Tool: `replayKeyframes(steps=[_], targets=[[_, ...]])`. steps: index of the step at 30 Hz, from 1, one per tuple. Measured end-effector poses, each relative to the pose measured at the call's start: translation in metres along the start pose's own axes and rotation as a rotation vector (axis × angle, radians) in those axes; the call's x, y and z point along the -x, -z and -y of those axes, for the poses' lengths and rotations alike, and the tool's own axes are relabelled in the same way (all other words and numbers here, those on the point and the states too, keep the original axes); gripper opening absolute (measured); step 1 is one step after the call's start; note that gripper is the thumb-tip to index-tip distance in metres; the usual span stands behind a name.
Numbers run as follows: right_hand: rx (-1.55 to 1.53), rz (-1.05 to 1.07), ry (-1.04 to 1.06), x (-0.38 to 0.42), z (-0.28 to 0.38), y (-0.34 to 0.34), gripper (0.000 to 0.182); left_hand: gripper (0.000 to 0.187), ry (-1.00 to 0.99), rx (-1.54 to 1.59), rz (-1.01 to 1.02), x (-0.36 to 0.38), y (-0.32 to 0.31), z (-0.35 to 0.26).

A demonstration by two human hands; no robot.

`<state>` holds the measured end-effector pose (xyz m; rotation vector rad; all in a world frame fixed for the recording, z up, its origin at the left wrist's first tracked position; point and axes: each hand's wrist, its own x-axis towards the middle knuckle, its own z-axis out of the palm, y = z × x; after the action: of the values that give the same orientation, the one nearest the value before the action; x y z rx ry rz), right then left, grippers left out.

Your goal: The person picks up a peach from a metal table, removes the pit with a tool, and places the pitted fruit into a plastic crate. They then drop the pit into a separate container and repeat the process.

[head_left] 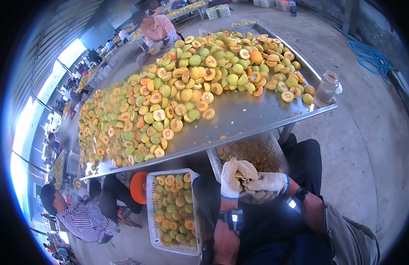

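My left hand (233, 177) and my right hand (267, 183) meet over a white crate (277, 152), both in cream work gloves. The fingers of both are closed around something small with a yellowish and dark part showing between them; the gloves hide most of it. Beneath my hands, the crate holds a brown heap of what look like fruit pits (246, 152). Beyond it stands a metal table (231, 119) with a big pile of halved apricot-like fruit (169, 95), green to orange.
To the left, a white crate (152, 229) of fruit halves stands beside an orange bucket (138, 187). A clear jar (327, 88) is on the table's right corner. One person (87, 221) sits left, another (158, 31) across the table. A blue hose (370, 55) lies far right.
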<state>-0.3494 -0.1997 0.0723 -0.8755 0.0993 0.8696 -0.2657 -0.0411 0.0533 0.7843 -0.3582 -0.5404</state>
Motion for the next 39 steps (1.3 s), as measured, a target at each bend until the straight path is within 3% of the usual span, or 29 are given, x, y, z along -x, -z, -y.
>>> replayKeyframes(steps=[2, 6, 8, 9, 11, 12, 13, 15, 16, 17, 21, 23, 25, 27, 29, 30, 31, 33, 35, 36, 38, 39], targets=[[0.042, -0.012, -0.013, 0.000, -0.002, 0.001, 0.033, 0.064, 0.076, 0.050, 0.098, 0.000, 0.004, -0.002], [0.057, -0.031, 0.022, -0.002, -0.006, 0.001, 0.033, 0.066, 0.130, 0.009, 0.066, -0.001, 0.005, -0.001], [-0.053, 0.058, 0.062, -0.001, -0.010, 0.008, 0.034, 0.063, 0.204, 0.385, -0.065, -0.006, 0.010, 0.013], [-0.051, 0.058, 0.060, 0.000, -0.012, 0.010, 0.034, 0.063, 0.202, 0.386, -0.066, -0.009, 0.008, 0.016], [-0.175, 0.016, 0.159, 0.003, -0.016, 0.016, 0.036, 0.061, 0.213, 0.186, -0.449, -0.014, 0.003, 0.022], [-0.198, 0.024, 0.154, 0.003, -0.016, 0.025, 0.037, 0.046, 0.256, 0.171, -0.510, -0.019, 0.012, 0.031], [-0.191, 0.028, 0.143, 0.001, -0.015, 0.023, 0.037, 0.046, 0.247, 0.178, -0.517, -0.022, 0.014, 0.035], [0.186, -0.632, 0.135, -0.008, -0.009, 0.018, 0.039, 0.035, 0.151, -0.122, -0.711, -0.027, 0.022, 0.040], [0.007, -0.624, 0.159, -0.004, -0.006, 0.015, 0.041, 0.034, 0.102, -0.283, -0.684, -0.025, 0.024, 0.036], [-0.063, -0.603, 0.208, -0.008, -0.015, 0.030, 0.042, 0.034, 0.083, -0.201, -0.697, -0.023, 0.025, 0.033], [0.022, -0.758, 0.291, -0.016, -0.021, 0.034, 0.039, 0.039, 0.058, -0.166, -0.689, -0.002, 0.022, -0.024], [-0.011, -0.688, 0.294, -0.019, -0.026, 0.044, 0.037, 0.037, -0.224, -0.300, -0.754, 0.007, 0.036, -0.048], [-0.174, -0.675, 0.277, -0.022, -0.029, 0.045, 0.039, 0.035, -0.244, -0.312, -0.898, 0.028, 0.066, -0.076], [-0.198, -0.679, 0.265, -0.022, -0.028, 0.039, 0.032, 0.036, -0.293, -0.447, -1.106, 0.054, 0.120, -0.090], [-0.212, -0.732, 0.263, -0.025, -0.029, 0.037, 0.030, 0.033, -0.279, -0.378, -1.239, 0.092, 0.182, -0.098], [-0.202, -0.723, 0.269, -0.027, -0.033, 0.041, 0.030, 0.032, -0.361, -0.647, -1.332, 0.112, 0.226, -0.092], [-0.197, -0.722, 0.263, -0.029, -0.034, 0.041, 0.030, 0.034, -0.268, -0.673, -1.355, 0.133, 0.246, -0.103], [-0.155, -0.768, 0.227, -0.032, -0.034, 0.040, 0.031, 0.039, -0.293, -0.887, -1.438, 0.166, 0.290, -0.109], [-0.142, -0.769, 0.206, -0.035, -0.035, 0.038, 0.031, 0.042, 0.004, -1.175, -1.438, 0.179, 0.277, -0.140], [-0.135, -0.767, 0.191, -0.037, -0.035, 0.037, 0.031, 0.042, 0.009, -1.168, -1.446, 0.193, 0.302, -0.139], [-0.109, -0.789, 0.173, -0.041, -0.036, 0.035, 0.031, 0.041, 0.050, -1.437, -1.390, 0.222, 0.362, -0.121], [-0.090, -0.813, 0.166, -0.043, -0.036, 0.034, 0.031, 0.041, 0.050, -1.435, -1.389, 0.223, 0.359, -0.119]])
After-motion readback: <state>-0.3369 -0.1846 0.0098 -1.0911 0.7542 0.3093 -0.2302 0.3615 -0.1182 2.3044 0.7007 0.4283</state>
